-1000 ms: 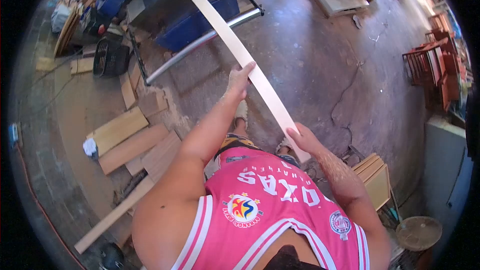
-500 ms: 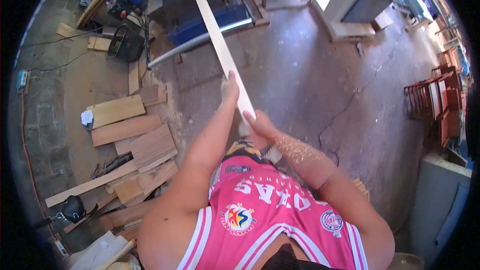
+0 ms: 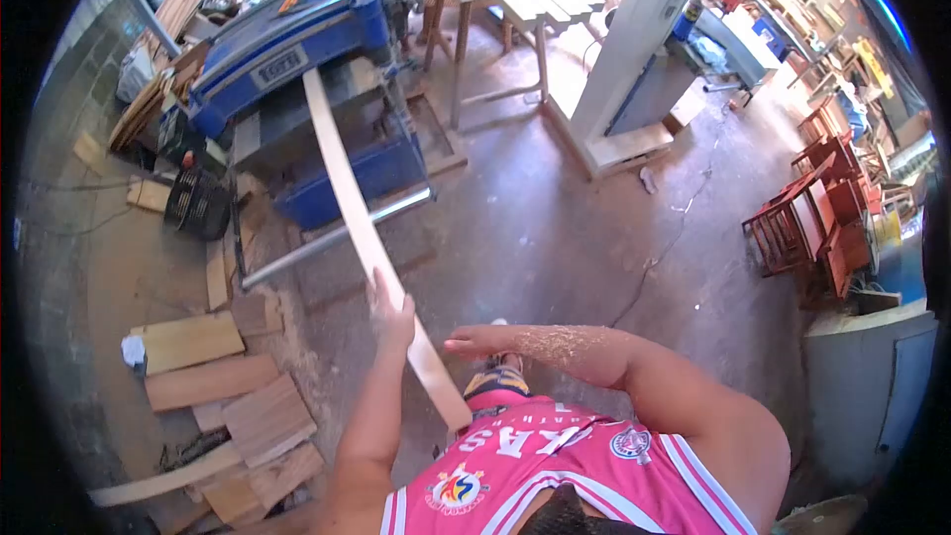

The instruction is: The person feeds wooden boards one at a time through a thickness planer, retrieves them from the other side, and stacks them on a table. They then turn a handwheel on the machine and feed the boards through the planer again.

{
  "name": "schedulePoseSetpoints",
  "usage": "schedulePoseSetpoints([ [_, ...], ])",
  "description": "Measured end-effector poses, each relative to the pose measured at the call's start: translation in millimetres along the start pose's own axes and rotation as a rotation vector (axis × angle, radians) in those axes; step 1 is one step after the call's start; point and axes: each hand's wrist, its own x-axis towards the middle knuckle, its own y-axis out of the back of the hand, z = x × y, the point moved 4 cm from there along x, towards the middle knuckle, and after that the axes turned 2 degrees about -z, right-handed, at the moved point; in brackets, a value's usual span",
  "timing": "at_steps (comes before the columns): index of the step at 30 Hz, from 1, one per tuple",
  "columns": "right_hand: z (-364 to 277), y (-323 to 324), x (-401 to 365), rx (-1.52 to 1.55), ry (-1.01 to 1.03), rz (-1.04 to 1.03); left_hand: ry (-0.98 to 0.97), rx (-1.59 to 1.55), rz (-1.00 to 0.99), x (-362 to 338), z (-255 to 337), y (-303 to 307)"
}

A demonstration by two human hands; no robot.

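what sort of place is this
Most likely a woodworking shop: a long board reaches to a big blue machine, and cut planks lie scattered nearby.

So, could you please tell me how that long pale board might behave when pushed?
The long pale board looks thin, so it is probably light for its length. That slenderness suggests some flex between the blue machine and the left hand. Its flat face makes rolling unlikely.
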Motion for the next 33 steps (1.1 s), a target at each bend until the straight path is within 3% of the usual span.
schedulePoseSetpoints([
  [1,3.3,27.7,-12.3,0.016,0.063,0.067,0.03,0.002,-0.014,1.6,1.5,1.2],
  [3,67.7,116.8,-10.1,0.052,-0.049,0.235,-0.002,0.011,-0.012,13.4,4.3,3.2],
  [7,83.2,252.5,-39.0,-0.079,-0.358,0.514,-0.003,0.01,-0.002,20.7,7.6,8.3],
  [9,62.6,323.6,-38.4,-0.371,-0.306,0.7,0.005,0.046,-0.006,24.7,5.8,8.5],
  [10,57.3,364.6,-28.2,-0.504,-0.181,0.83,0.015,0.074,-0.01,28.6,5.3,7.7],
  [12,38.1,452.5,-10.0,-0.49,-0.034,1.085,0.043,0.11,-0.012,33.8,6.8,9.1],
  [13,18.3,498.4,-11.2,-0.68,-0.037,1.148,0.073,0.14,-0.025,35.4,7.5,9.1],
  [14,-4.4,531.3,-10.4,-0.742,0.1,1.372,0.076,0.154,-0.018,36.4,8.6,10.7],
  [15,-48.7,546.2,-31.1,-0.514,0.035,1.353,0.075,0.164,-0.025,39.7,10.3,11.5],
  [16,-77.4,566.9,-43.6,-0.522,0.004,1.437,0.073,0.175,-0.03,43.3,12.0,12.0],
  [17,-78.4,605.3,-39.9,-0.382,0.067,1.496,0.073,0.196,-0.024,44.1,12.0,14.7],
  [19,-95.6,649.5,-48.4,-0.387,0.052,1.652,0.112,0.283,-0.05,52.4,13.0,12.4],
  [20,-100.8,666.4,-49.3,-0.367,0.06,1.647,0.113,0.303,-0.046,54.1,14.3,14.2],
  [22,-102.0,703.3,-45.9,0.067,0.126,1.388,0.148,0.306,-0.075,60.3,16.0,12.7],
  [23,-74.8,737.5,-16.4,0.248,0.28,1.411,0.144,0.316,-0.067,66.2,19.5,12.7],
  [26,-78.8,738.7,8.6,0.872,0.289,1.222,0.283,0.323,-0.152,74.4,21.6,15.6],
  [30,-77.1,759.3,28.8,1.251,0.444,1.302,0.294,0.392,-0.167,83.9,18.0,18.5],
  [33,-73.8,761.2,17.9,1.298,0.601,1.372,0.279,0.395,-0.155,92.3,13.5,18.6],
])
